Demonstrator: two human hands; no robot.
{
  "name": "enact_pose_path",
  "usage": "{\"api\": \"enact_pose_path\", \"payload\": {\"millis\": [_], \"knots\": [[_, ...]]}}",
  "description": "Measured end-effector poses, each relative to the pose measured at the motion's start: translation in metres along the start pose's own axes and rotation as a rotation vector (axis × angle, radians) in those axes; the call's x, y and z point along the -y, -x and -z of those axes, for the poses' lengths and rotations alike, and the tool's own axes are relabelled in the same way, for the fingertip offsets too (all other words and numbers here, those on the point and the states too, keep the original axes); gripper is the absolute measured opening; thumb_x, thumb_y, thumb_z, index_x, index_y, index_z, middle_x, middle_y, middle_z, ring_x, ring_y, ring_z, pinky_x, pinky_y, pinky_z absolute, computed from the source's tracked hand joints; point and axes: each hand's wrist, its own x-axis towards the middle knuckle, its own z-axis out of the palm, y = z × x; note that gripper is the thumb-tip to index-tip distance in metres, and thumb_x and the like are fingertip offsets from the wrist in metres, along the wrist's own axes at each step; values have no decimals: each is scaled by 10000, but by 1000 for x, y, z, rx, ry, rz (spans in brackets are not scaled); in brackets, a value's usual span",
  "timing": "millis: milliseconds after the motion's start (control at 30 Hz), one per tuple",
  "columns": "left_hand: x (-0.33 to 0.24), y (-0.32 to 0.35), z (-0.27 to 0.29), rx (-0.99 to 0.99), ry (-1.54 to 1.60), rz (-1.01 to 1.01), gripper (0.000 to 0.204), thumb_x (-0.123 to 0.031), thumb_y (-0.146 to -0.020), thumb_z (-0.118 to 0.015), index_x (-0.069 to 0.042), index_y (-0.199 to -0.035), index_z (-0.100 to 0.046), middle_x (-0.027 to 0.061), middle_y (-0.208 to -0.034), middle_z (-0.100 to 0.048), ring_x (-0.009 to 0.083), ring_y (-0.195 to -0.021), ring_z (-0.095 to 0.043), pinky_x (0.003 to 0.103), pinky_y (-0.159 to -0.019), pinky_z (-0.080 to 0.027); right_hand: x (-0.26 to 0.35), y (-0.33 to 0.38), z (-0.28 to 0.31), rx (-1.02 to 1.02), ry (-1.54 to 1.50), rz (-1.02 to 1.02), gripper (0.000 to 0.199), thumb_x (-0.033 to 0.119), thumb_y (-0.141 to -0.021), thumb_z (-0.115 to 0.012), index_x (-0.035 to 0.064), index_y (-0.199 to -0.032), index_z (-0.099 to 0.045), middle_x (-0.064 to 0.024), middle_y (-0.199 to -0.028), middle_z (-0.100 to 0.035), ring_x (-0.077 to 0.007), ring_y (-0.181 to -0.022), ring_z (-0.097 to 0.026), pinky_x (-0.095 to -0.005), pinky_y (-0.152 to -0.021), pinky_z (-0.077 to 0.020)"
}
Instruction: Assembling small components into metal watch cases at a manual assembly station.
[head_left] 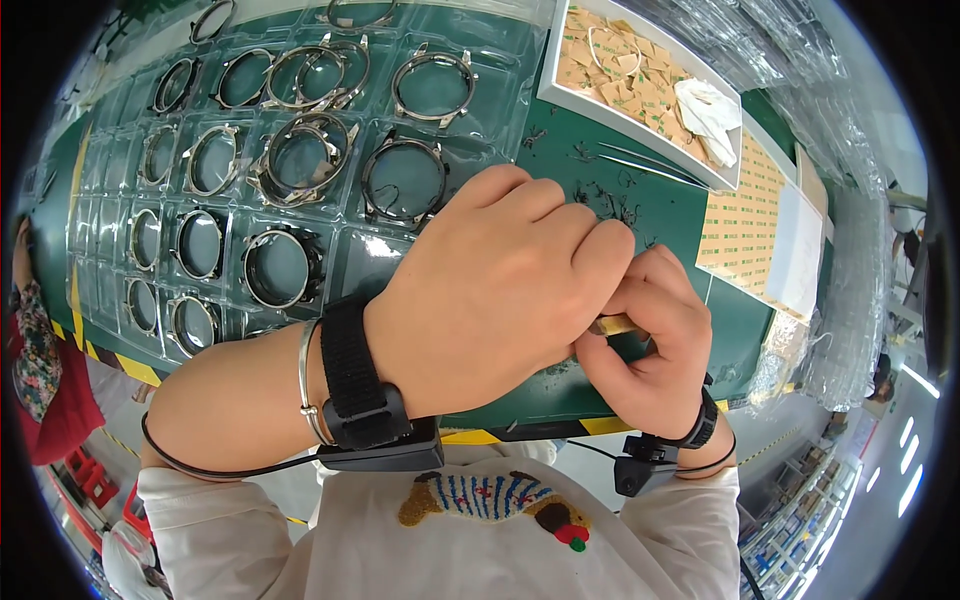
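A: What did the hands hold?
B: A small yellowish piece [617,324], pinched in the right hand [650,335]; left hand [490,290] curled shut over it, above the green mat [650,215]. Looked light and thin, best held by its edges.
A: Containers?
B: Clear blister tray [360,255] held metal rings [277,267]; white tray [600,105] held tan backing scraps [610,70].

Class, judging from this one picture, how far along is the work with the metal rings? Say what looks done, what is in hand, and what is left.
Done: many metal rings already sit in pockets of the clear tray. In hand: the left hand and right hand are pressed together over a small yellowish piece; whether they hold a ring is hidden. Left: some pockets show no ring, and the sheet of yellowish stickers looks mostly full.
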Motion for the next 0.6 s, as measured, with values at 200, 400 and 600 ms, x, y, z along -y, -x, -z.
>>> {"api": "enact_pose_path", "payload": {"millis": [200,400,600], "knots": [[-2,0,1,-1,-27,11,585,-114,-562,-843,-73,-1094,-604,68,-881,-633,292,-865,-616,428,-850,-478,1,-2,1,17,32,-10,178,-2,-663,-744,67,-823,-707,-53,-794,-607,-259,-712,-537,-348,-643,-446],[-1,1,1,24,-36,34,608,-112,-579,-839,-66,-1139,-608,72,-886,-635,297,-860,-614,424,-841,-476,-3,-5,-2,39,3,-15,178,2,-659,-740,67,-818,-693,-54,-794,-611,-260,-711,-541,-353,-647,-446],[-3,2,2,46,70,34,651,-112,-614,-836,-49,-1219,-604,75,-910,-638,293,-928,-607,428,-870,-466,-1,-5,0,36,32,-33,170,0,-657,-726,69,-807,-683,-54,-794,-614,-271,-716,-550,-363,-665,-449]]}}
